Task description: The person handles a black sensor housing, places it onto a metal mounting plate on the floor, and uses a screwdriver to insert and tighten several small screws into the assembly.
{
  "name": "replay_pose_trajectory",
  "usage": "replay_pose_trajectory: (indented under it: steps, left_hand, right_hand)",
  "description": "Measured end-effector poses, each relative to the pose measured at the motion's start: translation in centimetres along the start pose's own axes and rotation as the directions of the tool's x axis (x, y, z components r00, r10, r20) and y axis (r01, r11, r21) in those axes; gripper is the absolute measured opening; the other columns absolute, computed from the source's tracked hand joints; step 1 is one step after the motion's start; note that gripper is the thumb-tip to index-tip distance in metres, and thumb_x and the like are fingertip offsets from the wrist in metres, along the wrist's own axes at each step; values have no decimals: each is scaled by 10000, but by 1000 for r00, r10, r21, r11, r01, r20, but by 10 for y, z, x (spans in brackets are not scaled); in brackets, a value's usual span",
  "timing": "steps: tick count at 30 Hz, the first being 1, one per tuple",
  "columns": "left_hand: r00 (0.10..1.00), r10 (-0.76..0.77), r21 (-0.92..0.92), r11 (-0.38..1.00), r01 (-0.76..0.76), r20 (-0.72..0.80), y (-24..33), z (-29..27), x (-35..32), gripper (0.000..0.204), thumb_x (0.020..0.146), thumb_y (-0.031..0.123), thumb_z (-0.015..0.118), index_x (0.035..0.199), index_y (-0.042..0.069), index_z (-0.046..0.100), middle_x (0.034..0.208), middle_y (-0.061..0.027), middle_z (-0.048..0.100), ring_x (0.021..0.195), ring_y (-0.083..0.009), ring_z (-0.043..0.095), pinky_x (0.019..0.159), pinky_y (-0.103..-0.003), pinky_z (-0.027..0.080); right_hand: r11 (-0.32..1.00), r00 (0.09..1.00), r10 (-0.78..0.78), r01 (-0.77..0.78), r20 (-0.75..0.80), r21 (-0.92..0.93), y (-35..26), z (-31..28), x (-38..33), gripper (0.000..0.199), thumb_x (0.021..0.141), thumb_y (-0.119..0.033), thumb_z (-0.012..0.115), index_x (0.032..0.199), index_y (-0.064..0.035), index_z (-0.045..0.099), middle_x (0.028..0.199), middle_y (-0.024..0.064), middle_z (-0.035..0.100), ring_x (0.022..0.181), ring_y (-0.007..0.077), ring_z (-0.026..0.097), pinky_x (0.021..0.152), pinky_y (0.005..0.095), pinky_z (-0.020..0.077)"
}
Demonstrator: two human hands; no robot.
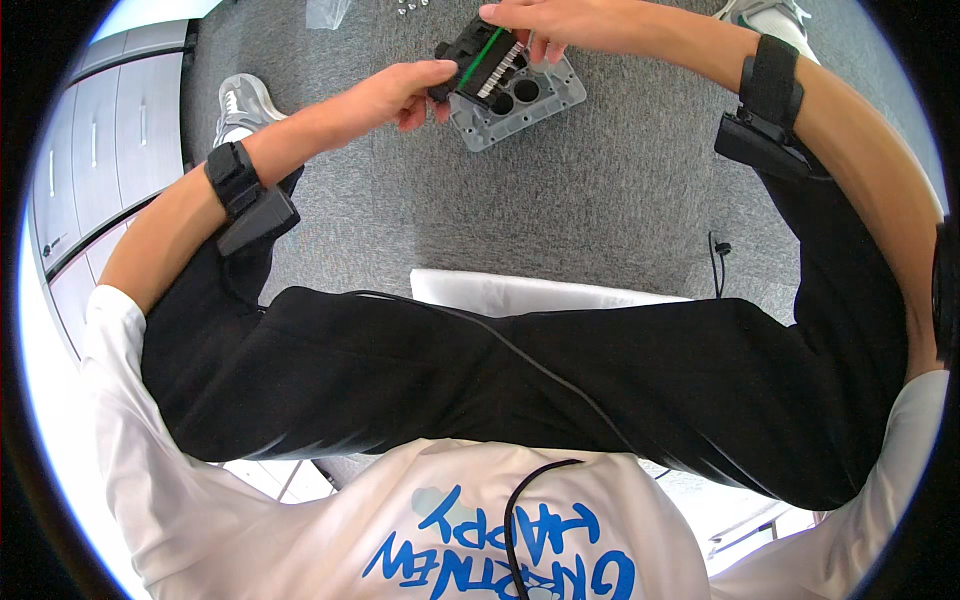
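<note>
Grey carpet point(390, 200) is spreading under everything, w/ a clear plastic bag point(327, 13) and some small shiny pcs point(412, 6) lying nr the far edge. L shoe point(245, 102) is resting just beyond the L forearm, R shoe point(770, 14) is showing at far R, and a pale cabinet point(95, 145) is lining the L side. Closer in, a white edge point(540, 292) is sticking out past the black trousers point(470, 365), a short black cord point(720, 250) is lying to R of it, and a thin cable point(560, 375) is crossing the lap. Both wrists are wearing black straps w/ boxy units, L unit point(258, 220) and R unit point(755, 145). Blocking the view: R hand point(545, 22) is hiding part of the grey plate's point(556, 88) far side, and the black block point(483, 52) is covering its far L area, leaving two round holes showing. Block is sitting btwn the hands, over the plate; can't tell if they're touching. Its long axis is running diagonally, near L to far R; green stripe is following that line, and a row of pale pcs is facing R toward the holes. L hand point(405, 90) is pinching the block's L side, thumb on top, fingers curling below. R hand is reaching over the far end w/ bent fingers; can't tell if it's gripping.
</note>
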State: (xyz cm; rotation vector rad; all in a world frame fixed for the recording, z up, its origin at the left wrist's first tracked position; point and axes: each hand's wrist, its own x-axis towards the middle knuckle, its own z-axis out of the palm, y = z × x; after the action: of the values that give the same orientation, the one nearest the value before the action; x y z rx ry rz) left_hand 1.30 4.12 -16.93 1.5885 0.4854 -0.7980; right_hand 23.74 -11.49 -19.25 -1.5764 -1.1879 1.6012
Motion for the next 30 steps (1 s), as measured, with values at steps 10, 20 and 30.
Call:
replay_pose_trajectory:
  steps: [10, 20, 30]
  left_hand:
    - [971, 97, -59, 992, -112, -221, 34, 48, -15, 574, 948, 422, 678, 1321, 24, 498, 1226, -113, 683, 1056, -145, 643, 918, -278, 467]
    - [979, 117, -368, 914, -173, -169, 40, 58, -29, 445, 923, 159, 602, 1320, -10, 494, 1310, -182, 643, 1210, -228, 604, 1047, -350, 441]
    - [988, 149, 283, 946, -157, 48, 51, 24, -33, 568, 805, 137, 537, 1339, -53, 580, 1291, -188, 647, 1145, -242, 636, 1022, -375, 483]
  right_hand:
    - [860, 989, -93, 20, -118, -510, -60, -8, -31, 647, 875, -569, 682, 1121, 29, 695, 1012, 203, 731, 920, 308, 696, 825, 385, 539]
    - [810, 971, -174, 45, -166, -584, -57, 15, -34, 879, 766, -496, 788, 1340, 107, 506, 1308, 331, 567, 1255, 411, 549, 1059, 438, 440]
    - [522, 853, -519, 269, -51, -809, -21, 26, -41, 971, 703, -196, 837, 1553, -118, 373, 1284, 158, 519, 1215, 339, 504, 1079, 427, 417]
